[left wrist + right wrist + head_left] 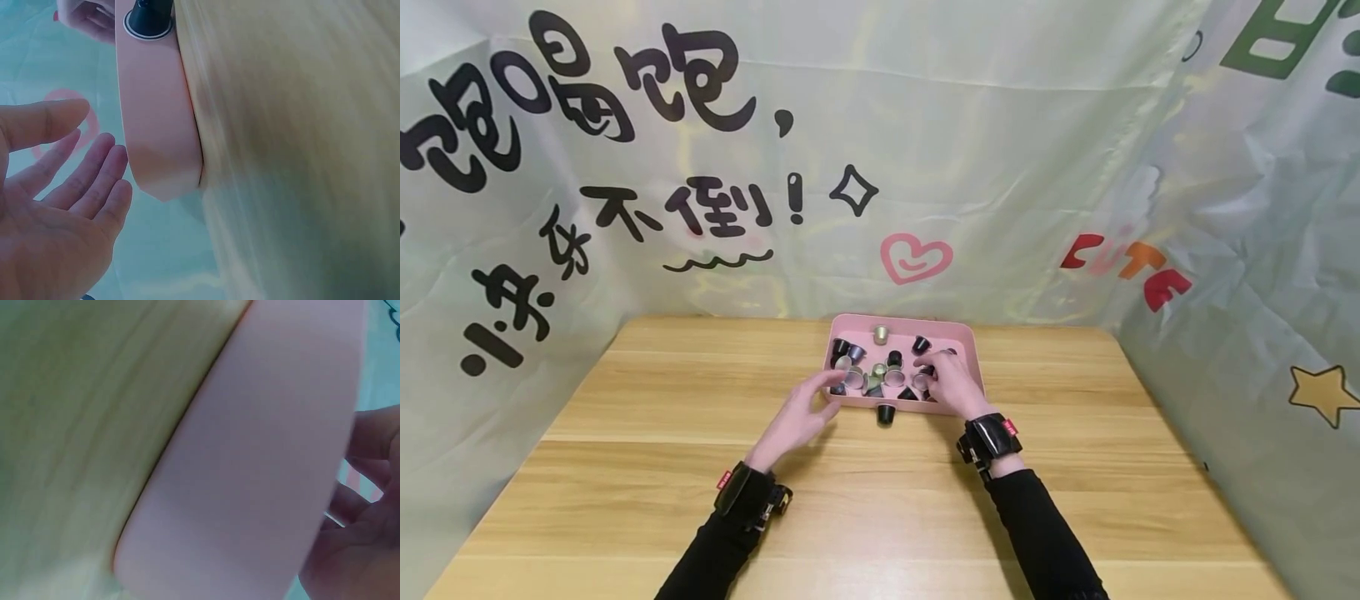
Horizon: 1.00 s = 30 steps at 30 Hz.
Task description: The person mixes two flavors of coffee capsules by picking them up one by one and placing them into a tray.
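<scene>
A pink tray (904,403) near the table's back edge holds several small coffee capsules, black, silver, green and bluish. One black capsule (886,414) stands just outside its front wall; the left wrist view shows this black capsule (150,20) against the pink wall. My left hand (801,417) is at the tray's front left corner, fingers spread loosely and thumb apart; in the left wrist view the left hand (69,187) has nothing in it. Over the tray's right side reaches my right hand (953,383), fingers bent around a dark capsule (928,371). The tray wall partly hides those fingers (369,434), so I cannot tell whether they grip it.
The wooden table (880,517) extends in front of the tray and to both sides. Behind it hangs a pale printed cloth (1000,167) with lettering and a pink heart, and more cloth closes off both sides. A gold-coloured capsule (881,335) stands at the tray's back.
</scene>
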Each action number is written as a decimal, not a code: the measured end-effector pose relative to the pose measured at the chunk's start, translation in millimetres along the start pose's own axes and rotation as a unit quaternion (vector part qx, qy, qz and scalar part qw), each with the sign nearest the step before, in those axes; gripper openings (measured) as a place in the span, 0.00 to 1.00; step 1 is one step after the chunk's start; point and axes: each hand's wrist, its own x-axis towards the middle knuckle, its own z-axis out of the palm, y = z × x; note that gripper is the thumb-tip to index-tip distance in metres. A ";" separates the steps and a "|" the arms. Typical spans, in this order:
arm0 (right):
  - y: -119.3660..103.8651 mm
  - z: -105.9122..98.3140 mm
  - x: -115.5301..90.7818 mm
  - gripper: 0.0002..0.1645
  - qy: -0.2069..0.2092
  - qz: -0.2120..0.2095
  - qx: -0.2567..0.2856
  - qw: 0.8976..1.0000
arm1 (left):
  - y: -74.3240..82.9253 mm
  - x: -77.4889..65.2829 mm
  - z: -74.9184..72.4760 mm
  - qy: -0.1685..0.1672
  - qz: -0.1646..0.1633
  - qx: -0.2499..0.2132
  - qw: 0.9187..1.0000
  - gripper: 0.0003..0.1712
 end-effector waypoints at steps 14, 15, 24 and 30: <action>8.2 -19.5 -41.1 0.18 0.122 0.041 0.074 0.989 | 18.2 -12.2 22.0 -0.098 0.194 0.212 0.953 0.31; 9.8 -20.2 -43.0 0.18 0.126 0.047 0.077 0.988 | 19.1 -11.3 24.1 -0.103 0.201 0.234 0.946 0.34; 14.9 -20.1 -49.1 0.16 0.144 0.059 0.074 0.985 | 21.9 -6.1 34.9 -0.123 0.206 0.310 0.920 0.39; 16.2 -17.5 -49.1 0.15 0.153 0.051 0.066 0.985 | 21.3 -6.0 37.8 -0.122 0.199 0.318 0.919 0.38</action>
